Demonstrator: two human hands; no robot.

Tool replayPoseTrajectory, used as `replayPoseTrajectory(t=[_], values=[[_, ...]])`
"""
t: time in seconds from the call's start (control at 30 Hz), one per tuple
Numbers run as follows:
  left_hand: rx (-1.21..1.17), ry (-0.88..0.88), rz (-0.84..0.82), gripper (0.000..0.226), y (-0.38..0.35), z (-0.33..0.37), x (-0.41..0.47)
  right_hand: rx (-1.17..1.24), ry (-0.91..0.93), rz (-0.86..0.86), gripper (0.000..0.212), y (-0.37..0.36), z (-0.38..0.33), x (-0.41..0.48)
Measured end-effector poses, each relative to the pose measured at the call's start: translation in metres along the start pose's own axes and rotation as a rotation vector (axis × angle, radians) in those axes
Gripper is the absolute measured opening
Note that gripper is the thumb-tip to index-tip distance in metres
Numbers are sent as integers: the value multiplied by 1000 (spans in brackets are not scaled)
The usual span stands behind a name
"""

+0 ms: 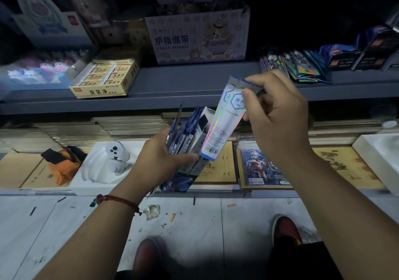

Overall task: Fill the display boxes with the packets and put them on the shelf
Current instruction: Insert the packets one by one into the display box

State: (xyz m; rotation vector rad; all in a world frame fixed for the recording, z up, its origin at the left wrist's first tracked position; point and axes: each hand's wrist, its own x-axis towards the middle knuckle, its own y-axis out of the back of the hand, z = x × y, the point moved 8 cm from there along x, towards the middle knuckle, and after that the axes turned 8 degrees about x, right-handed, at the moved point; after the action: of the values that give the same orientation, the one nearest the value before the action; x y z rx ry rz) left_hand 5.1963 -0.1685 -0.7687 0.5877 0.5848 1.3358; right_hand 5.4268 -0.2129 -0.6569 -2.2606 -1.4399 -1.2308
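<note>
as the display box [199,138] is being filled, left hand [159,161]: gripping it tilted, mouth facing the packets [222,126]
right hand [278,115]: pinching their tops, steering them in

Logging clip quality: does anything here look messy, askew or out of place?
Yes. Loose packets lie fanned untidily on the shelf at right, and a crumpled scrap litters the floor.

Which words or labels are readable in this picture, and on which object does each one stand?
"护指绷带", "FINGER BANDAGE": bear carton.
"聚屑净": yellow box.
"速干": packet pinched by the right hand.
Fine print on the packet and on the display box in the left hand: too blurred to read.
</note>
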Motion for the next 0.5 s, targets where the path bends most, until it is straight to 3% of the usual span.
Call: replayPoseTrajectory(t=[0.13,0.33,0.5], values=[[-27,-1,-40,42,-3,4,-2,-70,70,-26,12,-4,-8,-3],[-97,9,-82,61,-1,4,-4,-99,124,-44,12,-3,-11,-2],[-176,-6,-89,58,1,12,-7,-66,99,-64,13,-10,-10,-5]])
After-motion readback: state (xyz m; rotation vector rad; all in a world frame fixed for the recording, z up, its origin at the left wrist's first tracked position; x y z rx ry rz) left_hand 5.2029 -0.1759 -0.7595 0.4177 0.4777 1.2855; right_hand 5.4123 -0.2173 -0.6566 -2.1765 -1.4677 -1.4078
